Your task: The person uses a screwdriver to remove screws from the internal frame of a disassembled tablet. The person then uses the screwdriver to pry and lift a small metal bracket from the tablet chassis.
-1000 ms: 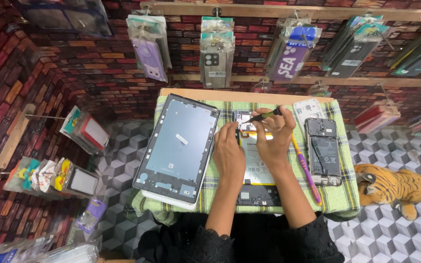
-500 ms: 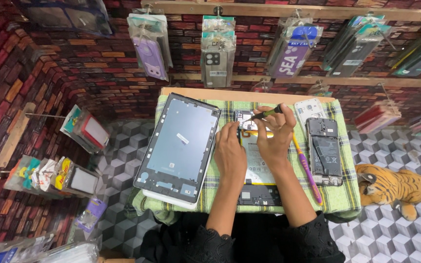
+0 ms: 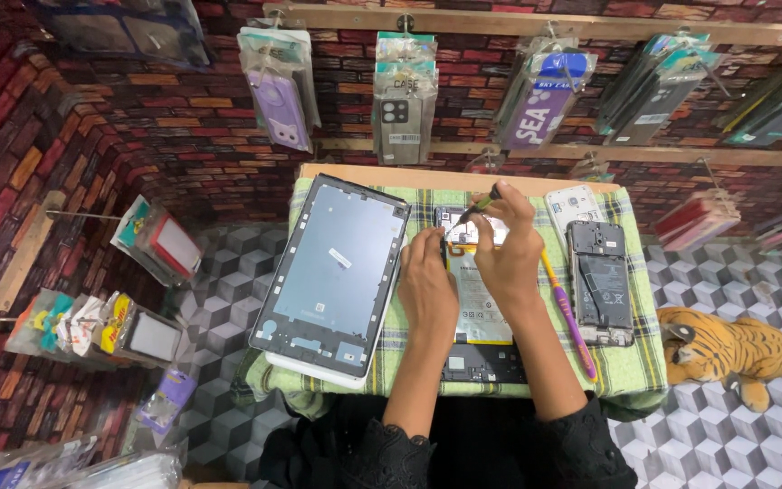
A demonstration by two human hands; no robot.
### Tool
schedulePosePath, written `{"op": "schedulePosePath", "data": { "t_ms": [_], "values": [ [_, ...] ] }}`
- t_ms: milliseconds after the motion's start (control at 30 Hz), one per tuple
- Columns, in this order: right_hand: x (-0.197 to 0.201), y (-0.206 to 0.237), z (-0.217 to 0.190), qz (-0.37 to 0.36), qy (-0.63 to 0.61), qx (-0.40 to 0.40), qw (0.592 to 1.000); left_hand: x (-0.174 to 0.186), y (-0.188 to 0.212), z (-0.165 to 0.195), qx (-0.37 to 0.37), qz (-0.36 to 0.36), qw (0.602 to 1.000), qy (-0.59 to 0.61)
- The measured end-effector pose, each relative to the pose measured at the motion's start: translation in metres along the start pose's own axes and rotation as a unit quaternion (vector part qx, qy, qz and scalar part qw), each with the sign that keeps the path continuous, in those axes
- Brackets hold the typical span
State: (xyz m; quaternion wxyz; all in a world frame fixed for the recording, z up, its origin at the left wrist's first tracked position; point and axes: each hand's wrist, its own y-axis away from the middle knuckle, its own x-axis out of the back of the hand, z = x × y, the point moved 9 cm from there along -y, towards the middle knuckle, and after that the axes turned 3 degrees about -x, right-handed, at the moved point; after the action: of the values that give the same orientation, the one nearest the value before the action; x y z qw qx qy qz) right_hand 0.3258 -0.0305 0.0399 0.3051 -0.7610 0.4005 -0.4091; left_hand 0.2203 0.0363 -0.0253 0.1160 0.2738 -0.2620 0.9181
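A: How are your hands set?

B: Your right hand [image 3: 510,243] is bent at the wrist, fingers pinched shut around a thin dark screwdriver [image 3: 480,206] whose tip slants down to the upper end of the opened device [image 3: 480,303]. Your left hand [image 3: 427,276] lies palm-down just beside the right one, fingers curled and pressing on the device's left edge; it grips nothing that shows.

A: And where is that device?

B: Under both your hands, flat on the green checked cloth [image 3: 409,367] that covers the table [image 3: 364,174]. Its back is off, and a pale battery shows below your right palm.

A: What lies around your hands?

B: Left of your left hand rests a large tablet frame [image 3: 332,272], tilted. Just right of your right forearm lies a pink-and-yellow tool [image 3: 570,317], and beyond it an opened phone [image 3: 599,281] with a white phone case [image 3: 575,205] above it.

A: Any containers?

B: Only hanging clear packets [image 3: 404,109], each holding a phone case, well beyond your fingertips.
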Motion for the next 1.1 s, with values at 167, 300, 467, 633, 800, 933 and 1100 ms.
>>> {"op": "schedulePosePath", "data": {
  "t_ms": [167,300,467,633,800,933,1100],
  "values": [
    [-0.001,-0.013,-0.008,-0.005,0.032,0.03,0.999,-0.002,-0.001,0.0,0.001,0.003,1.0,-0.003],
    [-0.002,-0.019,0.001,-0.033,0.022,-0.013,0.999,0.0,-0.001,0.003,-0.006,0.014,1.0,-0.005],
    [-0.001,-0.018,-0.007,-0.02,0.05,0.034,0.998,0.002,-0.003,0.003,0.001,0.002,1.0,-0.004],
    [-0.008,-0.016,0.002,-0.021,-0.004,-0.009,1.0,0.006,-0.001,0.005,-0.009,0.011,1.0,0.0],
    [-0.006,-0.009,-0.009,0.01,0.043,0.066,0.997,0.007,-0.002,0.006,-0.027,0.022,0.999,-0.012],
    [-0.011,-0.008,0.006,-0.014,-0.008,-0.004,1.0,0.006,-0.001,0.004,-0.02,0.016,1.0,0.004],
    [-0.011,-0.004,0.007,-0.014,-0.032,0.011,0.999,0.005,-0.002,0.003,-0.018,0.017,1.0,-0.007]
  ]
}}
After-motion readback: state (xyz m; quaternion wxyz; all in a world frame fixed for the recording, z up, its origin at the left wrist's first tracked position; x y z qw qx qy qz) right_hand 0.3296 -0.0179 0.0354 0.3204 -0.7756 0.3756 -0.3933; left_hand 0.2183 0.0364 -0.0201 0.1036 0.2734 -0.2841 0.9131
